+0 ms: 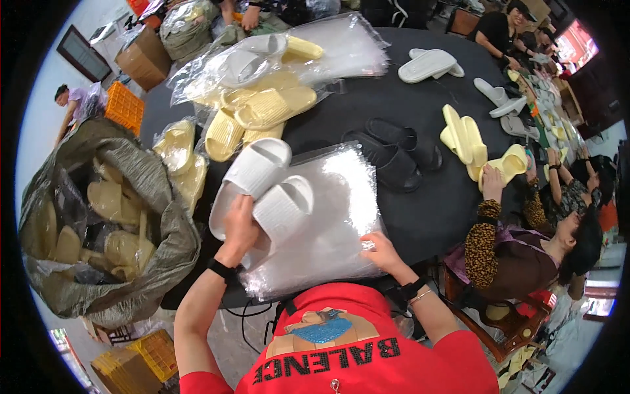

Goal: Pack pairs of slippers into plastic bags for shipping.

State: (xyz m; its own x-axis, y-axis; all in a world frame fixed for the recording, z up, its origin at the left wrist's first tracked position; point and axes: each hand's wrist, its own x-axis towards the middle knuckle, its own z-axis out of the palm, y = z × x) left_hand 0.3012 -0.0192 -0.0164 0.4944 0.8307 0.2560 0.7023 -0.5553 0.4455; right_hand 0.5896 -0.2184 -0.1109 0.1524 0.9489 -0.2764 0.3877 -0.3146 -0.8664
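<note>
My left hand (239,226) grips a pair of white slide slippers (259,187) by their heels, held together over a stack of clear plastic bags (335,217) on the black table (426,210). My right hand (380,251) rests on the stack's near right edge, fingers pinching the top bag. A pair of black slippers (394,151) lies just beyond the stack.
Yellow slippers (252,111), some bagged, pile up at the back left. A large grey sack (105,217) of slippers stands left of the table. More clear bags (341,46) lie at the far side. A seated person (525,243) at the right handles yellow slippers (485,157). White slippers (430,64) lie far right.
</note>
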